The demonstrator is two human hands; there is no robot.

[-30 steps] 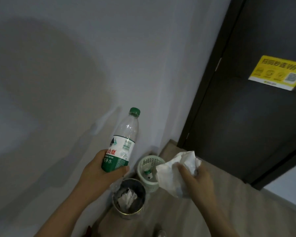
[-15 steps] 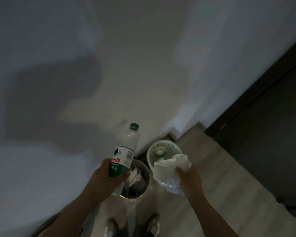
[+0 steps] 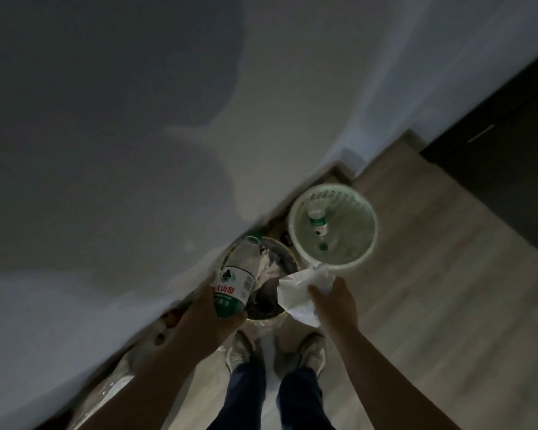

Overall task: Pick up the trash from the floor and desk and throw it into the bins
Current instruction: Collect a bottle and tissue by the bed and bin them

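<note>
We have leaned in since a moment ago, and both hands have come down over the metal bin (image 3: pixel 284 248). Our left hand (image 3: pixel 212 318) has its fingers curled round the lower half of the plastic bottle (image 3: pixel 235 283), which tilts above the bin's left rim with its green cap pointing away. Our right hand (image 3: pixel 333 305) pinches the crumpled white paper (image 3: pixel 302 290) over the bin's near right edge. The green basket bin (image 3: pixel 374 240) stands just beside it, beyond and to the right, with a second bottle (image 3: pixel 317 220) inside.
</note>
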